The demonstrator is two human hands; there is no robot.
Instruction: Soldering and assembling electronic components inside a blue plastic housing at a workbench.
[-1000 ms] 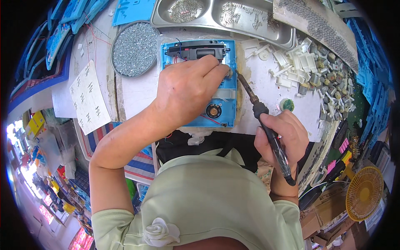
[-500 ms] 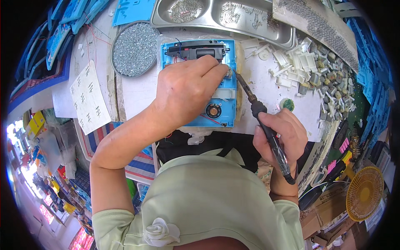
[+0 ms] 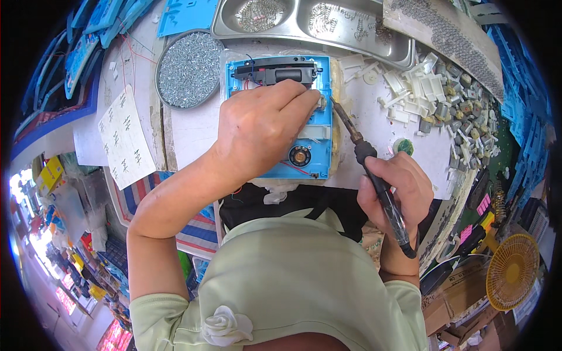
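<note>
The desk (image 3: 193, 131) is spread across the upper frame. At upper centre, the blue case (image 3: 321, 152) is partly covered by the left hand (image 3: 260, 126), its fingers bent; whether anything is pinched cannot be told. Right of centre, the right hand (image 3: 408, 187) is wrapped around the iron (image 3: 393, 209).

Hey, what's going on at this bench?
Someone is busy at an open blue casing. Their left hand is over it; whether it grips anything is hidden. Their right hand holds a soldering iron, the tip close by the casing's right edge. A dish of small silvery parts sits to the left.
</note>
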